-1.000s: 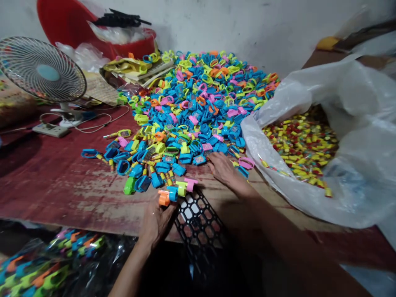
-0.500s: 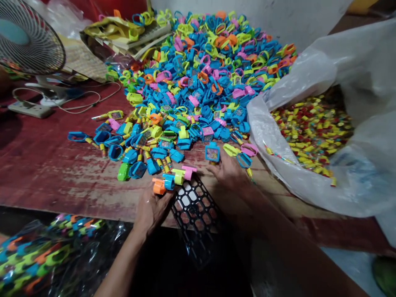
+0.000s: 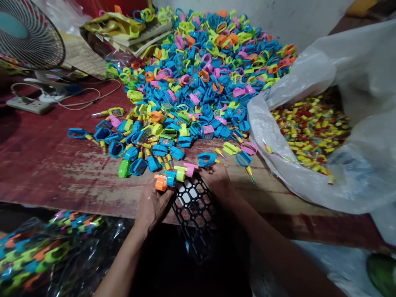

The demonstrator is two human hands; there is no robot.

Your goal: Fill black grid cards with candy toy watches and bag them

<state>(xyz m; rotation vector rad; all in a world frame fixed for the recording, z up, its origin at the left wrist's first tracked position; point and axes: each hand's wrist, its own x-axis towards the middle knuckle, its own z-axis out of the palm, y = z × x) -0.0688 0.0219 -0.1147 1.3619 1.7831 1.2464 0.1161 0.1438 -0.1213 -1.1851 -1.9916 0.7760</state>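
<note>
My left hand is closed on the upper left edge of a black plastic grid tray, which slants down towards my lap. Along the tray's far end sits a row of plastic toy watches: orange, blue, yellow-green and pink. By the tray's upper right edge, my right hand has its fingers closed at a blue toy watch; its fingertips are partly hidden. A yellow candy tube pokes out beside that watch.
A large heap of toy watches covers the back of the red table. At right stands a white plastic sack of candy tubes. A fan and power strip are at left. Bagged watches lie below.
My right hand has come left and down to the tray's edge, and the blue watch has turned from face-on to sideways. My left hand stays on the tray.
</note>
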